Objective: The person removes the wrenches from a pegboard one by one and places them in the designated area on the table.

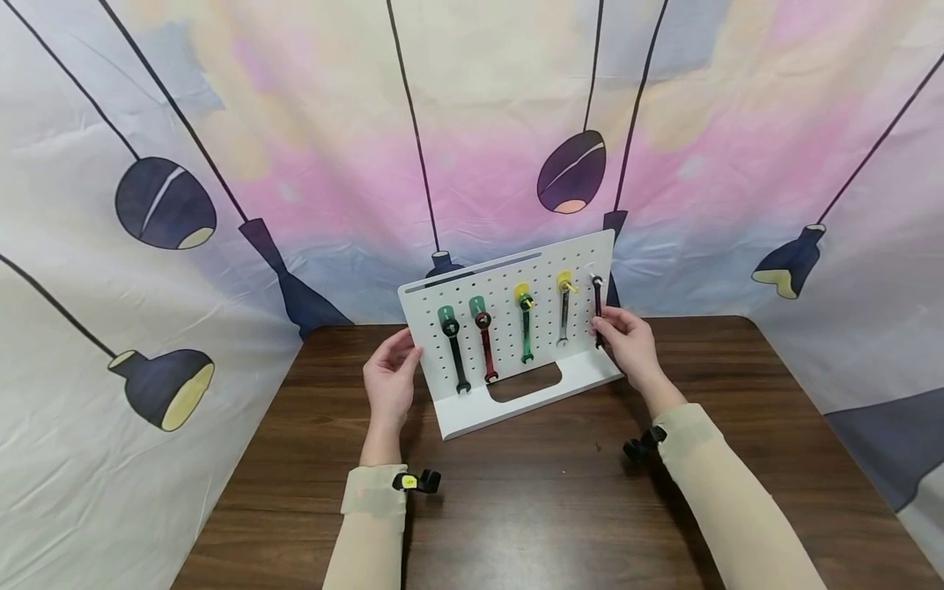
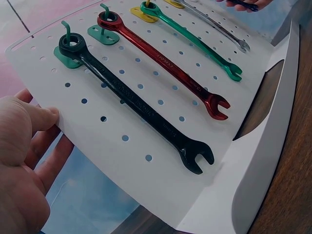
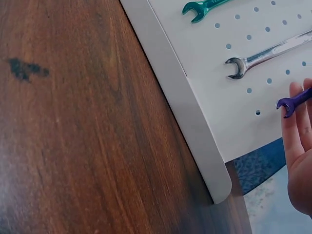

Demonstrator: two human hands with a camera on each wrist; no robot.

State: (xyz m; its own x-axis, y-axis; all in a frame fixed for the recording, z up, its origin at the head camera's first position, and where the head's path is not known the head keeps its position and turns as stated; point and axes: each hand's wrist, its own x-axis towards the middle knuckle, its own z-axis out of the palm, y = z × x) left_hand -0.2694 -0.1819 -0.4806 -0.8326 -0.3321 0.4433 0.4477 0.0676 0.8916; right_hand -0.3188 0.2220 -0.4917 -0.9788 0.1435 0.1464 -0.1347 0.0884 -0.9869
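Observation:
A white pegboard stand (image 1: pixel 507 332) is angled on the table, with several wrenches hanging in a row. My left hand (image 1: pixel 391 377) grips its left edge, thumb in front and fingers behind. Closest to that hand hangs a black wrench (image 2: pixel 129 102), then a red wrench (image 2: pixel 165 66), both on green hooks. A green wrench (image 1: pixel 527 334) and a silver wrench (image 1: pixel 564 315) hang from yellow hooks. At the right end, my right hand (image 1: pixel 633 342) holds a dark purple wrench (image 3: pixel 294 103) by its lower part; its upper end is at a pale hook.
The dark wooden table (image 1: pixel 501 508) extends in front of the stand and to both sides. A cloth backdrop (image 1: pixel 472 123) with printed lamps hangs behind the table. The stand's base has a long cut-out slot (image 1: pixel 525 383).

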